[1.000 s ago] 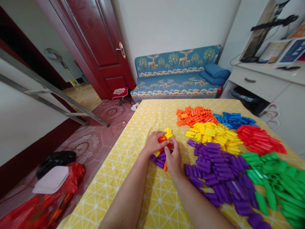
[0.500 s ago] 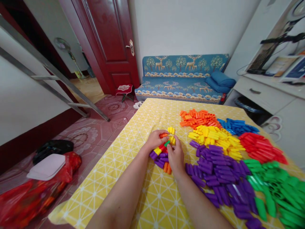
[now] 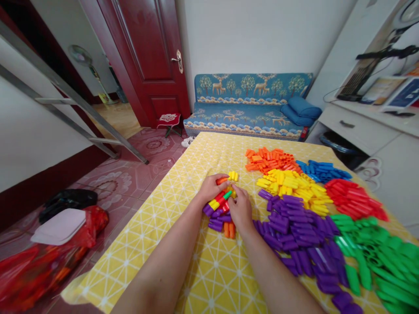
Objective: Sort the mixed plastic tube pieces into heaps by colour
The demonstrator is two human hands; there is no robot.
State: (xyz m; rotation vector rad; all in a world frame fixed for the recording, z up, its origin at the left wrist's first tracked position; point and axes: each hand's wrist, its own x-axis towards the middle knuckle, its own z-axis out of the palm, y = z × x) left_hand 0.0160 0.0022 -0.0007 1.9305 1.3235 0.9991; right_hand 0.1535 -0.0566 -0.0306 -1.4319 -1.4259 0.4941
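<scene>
Both hands meet over a small cluster of coloured plastic tube-like pieces near the table's middle. My left hand is closed at the cluster's upper left, its fingers curled over orange pieces. On the right side, my right hand pinches near a green piece, which lines up with red, yellow and purple ones in a slanting joined strip. Purple pieces and a pair of orange ones lie just below. A few yellow pieces stick out above the fingertips. The fingers partly hide the grip.
Loose pieces lie in colour piles at the right: orange, yellow, blue, red, purple and green. A yellow patterned cloth covers the table. Beyond stands a blue sofa; bags lie on the floor.
The strip between my hands has turned slightly, showing more red and yellow beside the green piece. My right fingers have shifted a little. The whole view has moved slightly.
</scene>
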